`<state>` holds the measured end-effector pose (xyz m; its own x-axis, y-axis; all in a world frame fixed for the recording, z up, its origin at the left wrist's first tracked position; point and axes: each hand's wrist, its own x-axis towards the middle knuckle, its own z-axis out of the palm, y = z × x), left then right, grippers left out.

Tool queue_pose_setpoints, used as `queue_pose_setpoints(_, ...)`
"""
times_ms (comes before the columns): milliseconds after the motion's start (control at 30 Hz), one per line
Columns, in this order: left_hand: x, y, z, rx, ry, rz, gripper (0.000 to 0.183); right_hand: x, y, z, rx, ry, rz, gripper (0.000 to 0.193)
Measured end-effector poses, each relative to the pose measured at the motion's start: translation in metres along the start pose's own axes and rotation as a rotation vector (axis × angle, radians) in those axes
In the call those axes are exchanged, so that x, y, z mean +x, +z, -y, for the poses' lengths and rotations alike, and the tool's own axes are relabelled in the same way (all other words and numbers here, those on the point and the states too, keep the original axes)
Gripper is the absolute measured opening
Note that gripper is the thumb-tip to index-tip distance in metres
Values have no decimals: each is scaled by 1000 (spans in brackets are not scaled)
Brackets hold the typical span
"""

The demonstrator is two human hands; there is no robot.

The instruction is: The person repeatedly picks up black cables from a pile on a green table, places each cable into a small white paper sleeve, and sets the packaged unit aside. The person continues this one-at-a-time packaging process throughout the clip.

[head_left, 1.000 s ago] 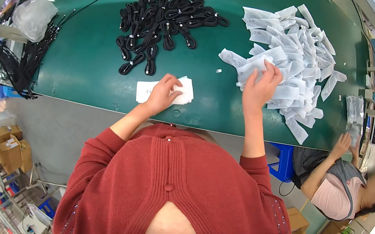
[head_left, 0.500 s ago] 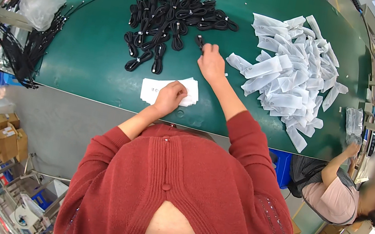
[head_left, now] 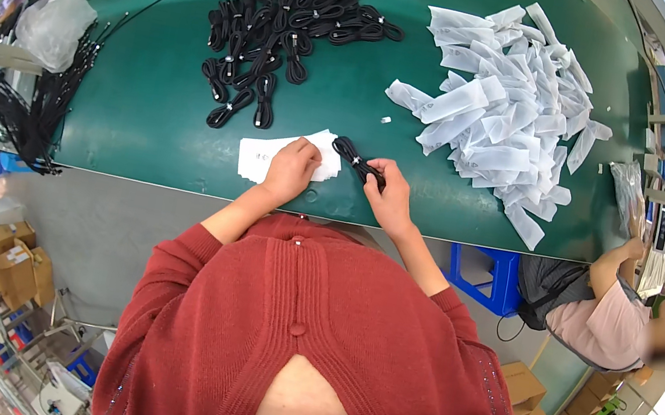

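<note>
A bundled black cable, coiled and tied in its middle, is gripped at one end by the closed fingers of my right hand. Its other end reaches over the right edge of a fanned stack of flat white bags. My left hand lies on that stack, its fingers bent and pinched on the top bags; the fingertips are partly hidden. Beyond my hands, more bundled black cables form a loose heap. To the right spreads a big pile of filled whitish translucent bags.
The green table ends just in front of me. On its left lie long black cables beside a crumpled clear plastic bag. A co-worker sits at the right, near a blue stool. Cardboard boxes stand at lower left.
My right hand has brought a bundled cable from near the heap back toward me, beside the white stack. My left hand has stayed on the stack. The view has shifted slightly.
</note>
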<state>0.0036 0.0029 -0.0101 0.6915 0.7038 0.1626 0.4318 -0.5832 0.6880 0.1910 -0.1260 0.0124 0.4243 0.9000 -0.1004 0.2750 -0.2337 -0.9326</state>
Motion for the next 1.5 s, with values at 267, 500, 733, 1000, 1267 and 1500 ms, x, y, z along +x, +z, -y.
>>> queue_pose_setpoints(267, -1, 10, 6, 15, -81, 26, 8, -7, -4, 0, -122, -113, 22, 24)
queue_pose_setpoints(500, -2, 6, 7, -254, -268, 0, 9, -6, -11, 6, -300, -281, 133, 22)
queue_pose_setpoints(733, 1, -4, -6, -258, -96, -1, 10, 0, 3, -14, 393, 310, 206, 17)
queue_pose_setpoints(1000, 15, -18, -32, -135, 109, -22, 13, 7, 11, 5, 82, -242, 176, 23)
queue_pose_setpoints(1267, 45, -32, -57, -621, -118, 64, 5, 22, 6, 47, 152, -279, -43, 27)
queue_pose_setpoints(1500, 39, -31, -47, -384, -93, 22, 19, 62, -63, 36, -396, -376, -523, 17)
